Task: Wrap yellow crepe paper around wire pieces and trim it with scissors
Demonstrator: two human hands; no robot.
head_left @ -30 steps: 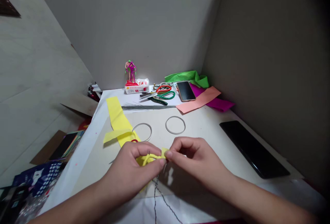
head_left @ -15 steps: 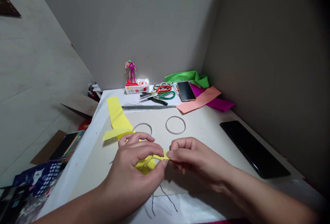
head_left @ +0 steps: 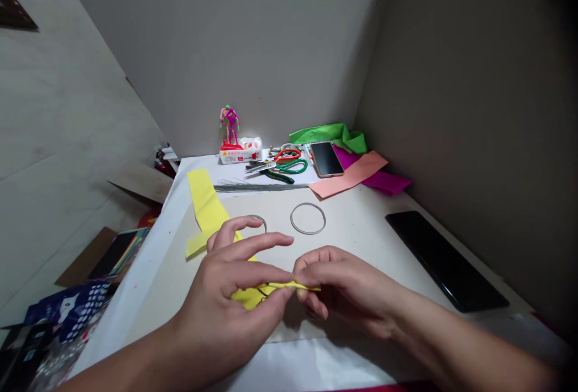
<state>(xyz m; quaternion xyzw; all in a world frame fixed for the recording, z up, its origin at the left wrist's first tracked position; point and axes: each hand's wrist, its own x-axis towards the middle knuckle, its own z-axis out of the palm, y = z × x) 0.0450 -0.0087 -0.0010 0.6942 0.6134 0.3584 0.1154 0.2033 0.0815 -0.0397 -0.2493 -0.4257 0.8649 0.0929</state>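
Between finger and thumb, my left hand [head_left: 230, 301] pinches a thin wire wrapped in yellow paper [head_left: 277, 285]. Its other fingers are raised and spread. Close against it, my right hand [head_left: 343, 277] pinches the same wrapped piece, whose yellow end pokes out past the fingertips. Bare dark twisted wire [head_left: 262, 291] shows near my left thumb, partly hidden by the hand. A larger yellow paper strip [head_left: 205, 196] lies on the board at the left and runs under my left hand. A wire ring [head_left: 291, 218] lies beyond my hands, and a second ring [head_left: 264, 221] is mostly covered.
At the back lie scissors [head_left: 291, 166], a bundle of thin wires [head_left: 253, 188], a phone [head_left: 327, 159] and a small wire figure [head_left: 230, 121] on a tissue pack [head_left: 239, 154]. Salmon paper [head_left: 350, 175] and magenta paper [head_left: 391, 183] lie right. A black phone [head_left: 445, 259] rests near the right edge.
The left fingers have lifted and spread, while the pinch has moved slightly down. The wrapped piece has turned, so its dangling wire ends no longer show below. The small yellow flap has shifted.
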